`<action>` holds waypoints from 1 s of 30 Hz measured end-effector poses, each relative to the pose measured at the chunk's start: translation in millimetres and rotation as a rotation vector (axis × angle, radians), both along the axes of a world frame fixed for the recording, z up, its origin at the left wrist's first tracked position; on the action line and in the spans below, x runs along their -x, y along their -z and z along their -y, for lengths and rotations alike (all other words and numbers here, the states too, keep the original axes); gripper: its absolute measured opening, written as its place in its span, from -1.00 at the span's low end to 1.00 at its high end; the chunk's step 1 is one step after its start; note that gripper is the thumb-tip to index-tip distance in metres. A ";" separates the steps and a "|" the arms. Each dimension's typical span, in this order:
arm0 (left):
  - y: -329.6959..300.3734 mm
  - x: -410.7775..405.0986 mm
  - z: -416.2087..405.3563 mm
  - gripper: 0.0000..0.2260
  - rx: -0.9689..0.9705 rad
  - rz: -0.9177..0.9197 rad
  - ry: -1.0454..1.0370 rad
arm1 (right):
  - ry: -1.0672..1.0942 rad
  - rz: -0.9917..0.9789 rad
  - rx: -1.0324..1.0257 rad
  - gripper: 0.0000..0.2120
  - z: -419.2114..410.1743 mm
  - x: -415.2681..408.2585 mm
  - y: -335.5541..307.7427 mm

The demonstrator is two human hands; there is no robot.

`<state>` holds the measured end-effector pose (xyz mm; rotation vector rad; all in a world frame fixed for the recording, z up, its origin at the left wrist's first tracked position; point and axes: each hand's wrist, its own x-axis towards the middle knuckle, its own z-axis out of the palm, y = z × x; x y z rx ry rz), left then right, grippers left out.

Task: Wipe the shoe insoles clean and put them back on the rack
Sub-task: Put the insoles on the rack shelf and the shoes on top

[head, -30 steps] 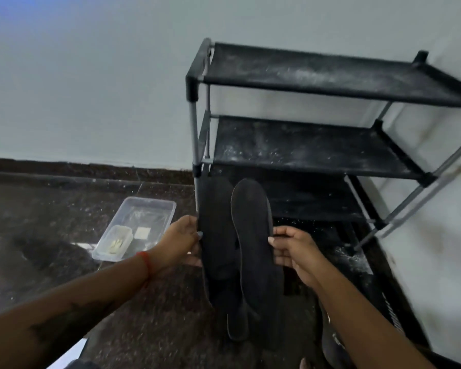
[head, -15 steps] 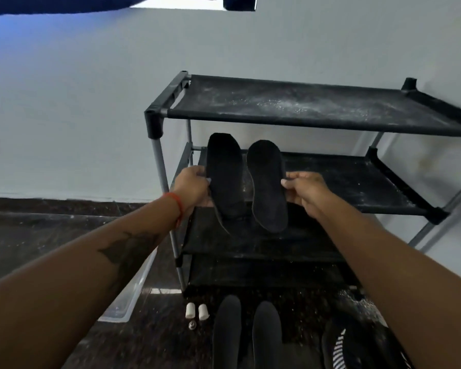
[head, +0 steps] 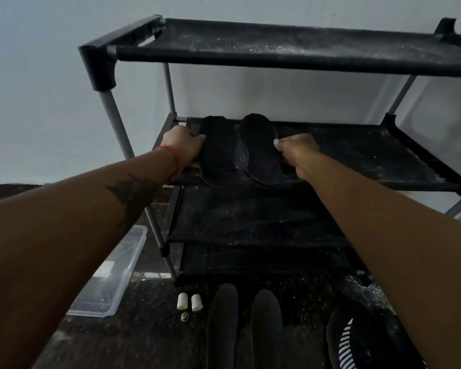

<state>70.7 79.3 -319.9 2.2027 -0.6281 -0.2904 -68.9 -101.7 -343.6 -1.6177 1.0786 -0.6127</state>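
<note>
Black shoe rack point(head: 298, 53) against a pale wall, dusty fabric shelves, white specks over the top tier. On the second shelf point(head: 357, 158) from the top, two black insoles side by side, toes toward the wall, heels overhanging the front edge a little. Left insole point(head: 216, 153) pinched at its outer edge by the left hand point(head: 183, 147), fingers curled round the rim, a red thread at the wrist. Right insole point(head: 260, 150) gripped at its outer edge by the right hand point(head: 294, 151), fingers curled under, thumb tip on top. Narrow strip of dusty shelf between the two insoles.

On the dark speckled floor left of the rack, a clear plastic tub point(head: 117, 275), partly hidden behind the left forearm; a pale flat piece inside, hard to identify. Just in front of the rack's front left leg, two small white caps point(head: 189, 301) upright and touching, a small round metal bit just below them. Further in front of the rack, another pair of black insoles point(head: 244, 328) flat on the floor, and to their right a black shoe with white stripes point(head: 353, 339).
</note>
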 end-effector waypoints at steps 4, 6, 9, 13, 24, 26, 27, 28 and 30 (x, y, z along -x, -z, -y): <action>-14.5 24.1 -4.5 -0.56 -0.136 0.149 0.039 | -0.025 0.013 0.094 -0.57 -21.1 21.4 -10.1; -23.9 43.6 -11.5 -0.50 -0.110 0.191 0.047 | -0.020 0.011 0.168 -0.56 -38.9 41.5 -20.5; -33.1 82.3 -28.1 -0.44 -0.012 0.206 0.042 | 0.029 0.032 0.285 -0.57 -73.0 75.6 -30.3; -26.9 144.9 -57.6 -0.44 0.120 0.259 0.048 | 0.079 0.090 0.322 -0.56 -121.2 118.6 -19.3; 133.0 226.0 -137.5 -0.41 -0.116 -0.042 0.061 | 0.138 -0.170 -0.046 -0.52 -205.7 203.0 140.5; 169.2 229.4 -148.3 -0.41 -0.219 -0.126 0.040 | 0.143 -0.242 -0.115 -0.51 -213.3 212.4 173.3; 187.1 230.5 -152.4 -0.41 -0.270 -0.166 0.035 | 0.152 -0.282 -0.148 -0.52 -215.8 215.7 188.4; 204.4 231.6 -155.5 -0.41 -0.317 -0.204 0.033 | 0.159 -0.318 -0.189 -0.52 -217.8 218.7 202.9; 235.8 233.0 -157.9 -0.41 -0.397 -0.284 0.021 | 0.166 -0.394 -0.272 -0.52 -220.0 222.7 229.7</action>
